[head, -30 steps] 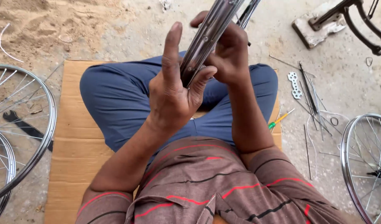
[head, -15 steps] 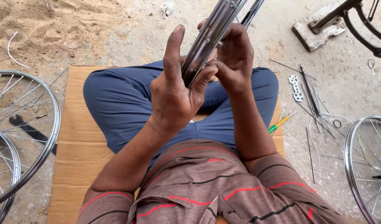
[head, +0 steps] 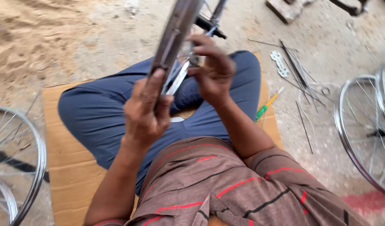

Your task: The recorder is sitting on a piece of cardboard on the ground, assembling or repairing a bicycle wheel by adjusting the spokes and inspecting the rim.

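Note:
I sit cross-legged on a sheet of cardboard (head: 71, 175) and hold a shiny metal bicycle wheel rim (head: 175, 29) edge-on in front of me. My left hand (head: 146, 111) grips the rim's near edge from below, thumb along the metal. Just right of the rim, my right hand (head: 213, 69) is curled around the thin spokes (head: 178, 79) near its inner side. Whether it pinches a spoke or a small tool is blurred.
Spoked wheels lie on the ground at the left (head: 16, 167) and right (head: 368, 121). Loose spokes (head: 299, 79), a flat metal wrench (head: 279, 62) and a green-and-yellow screwdriver (head: 266, 106) lie to the right. Sand covers the far left.
The view has tilted and shifted. My left hand slid down the rim and closed around it. My right hand moved from the rim's top down to the spokes.

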